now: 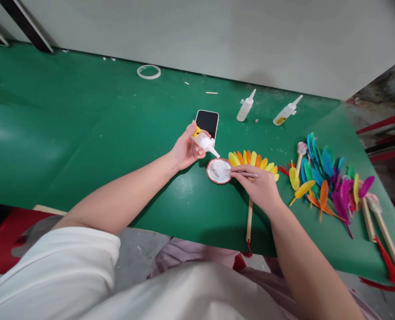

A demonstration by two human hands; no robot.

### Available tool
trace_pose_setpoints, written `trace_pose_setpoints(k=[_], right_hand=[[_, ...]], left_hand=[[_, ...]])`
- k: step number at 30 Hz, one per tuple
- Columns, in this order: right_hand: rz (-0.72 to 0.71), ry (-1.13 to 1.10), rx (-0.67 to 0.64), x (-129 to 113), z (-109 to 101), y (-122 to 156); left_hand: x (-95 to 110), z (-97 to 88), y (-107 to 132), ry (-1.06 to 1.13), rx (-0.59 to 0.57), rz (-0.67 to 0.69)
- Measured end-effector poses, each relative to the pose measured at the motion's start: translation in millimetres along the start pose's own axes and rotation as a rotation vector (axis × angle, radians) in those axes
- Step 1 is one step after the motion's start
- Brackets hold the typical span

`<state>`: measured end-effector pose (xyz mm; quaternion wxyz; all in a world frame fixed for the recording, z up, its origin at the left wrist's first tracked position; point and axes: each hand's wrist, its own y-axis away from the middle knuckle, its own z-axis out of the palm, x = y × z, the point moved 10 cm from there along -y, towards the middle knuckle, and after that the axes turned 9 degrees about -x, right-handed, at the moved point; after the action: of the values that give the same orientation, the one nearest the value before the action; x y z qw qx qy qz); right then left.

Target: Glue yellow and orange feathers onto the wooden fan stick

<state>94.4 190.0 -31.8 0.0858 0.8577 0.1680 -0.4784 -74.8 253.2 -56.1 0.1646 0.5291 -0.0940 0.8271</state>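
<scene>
My left hand [184, 149] is closed round a white glue bottle [204, 142] with a yellow label. The bottle is tipped, its nozzle just over the edge of a round white disc [217, 170] with a red rim. In my right hand [263, 186] is a pair of metal tweezers [246, 174], their tips at the disc's right side; whether they grip it I cannot tell. Behind that hand lies a fan of yellow and orange feathers [257, 160], partly hidden, with a wooden handle [249, 220] and a red tassel pointing towards me.
A phone [207, 122] lies just beyond my left hand. Two more glue bottles stand farther back, one clear [245, 109] and one yellow-labelled [285, 114]. Loose coloured feathers [327, 162] and tasselled wooden sticks [385, 231] cover the right side. A tape roll [148, 72] lies near the wall.
</scene>
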Motion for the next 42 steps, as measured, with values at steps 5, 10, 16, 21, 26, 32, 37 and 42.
trace_pose_setpoints(k=[5,10,16,21,26,32,37,42], right_hand=[[-0.050,0.047,-0.028,-5.5,6.3,0.5],[-0.063,0.072,-0.038,-6.3,9.4,-0.2],[-0.077,0.081,-0.017,-8.4,7.9,-0.1],[-0.065,0.095,-0.039,-5.5,10.3,-1.2],[-0.059,0.089,-0.050,-3.7,11.5,-1.7],[-0.060,0.098,-0.034,-5.9,9.6,-1.6],[-0.008,-0.020,0.025,-2.2,1.3,-0.6],[0.016,-0.035,0.018,0.4,2.5,-1.9]], left_hand=[[-12.0,2.2,-0.1,0.239,-0.009,-0.087],[-13.2,5.2,0.2,0.302,-0.017,-0.100],[-13.6,4.7,0.8,0.289,0.002,-0.109],[-13.2,4.9,1.2,0.289,0.007,-0.107],[-14.1,4.3,1.4,0.287,0.020,-0.116],[-14.3,3.8,1.1,0.289,0.019,-0.109],[-15.0,2.0,1.5,0.258,0.046,-0.120],[-13.9,2.6,1.6,0.257,0.052,-0.114]])
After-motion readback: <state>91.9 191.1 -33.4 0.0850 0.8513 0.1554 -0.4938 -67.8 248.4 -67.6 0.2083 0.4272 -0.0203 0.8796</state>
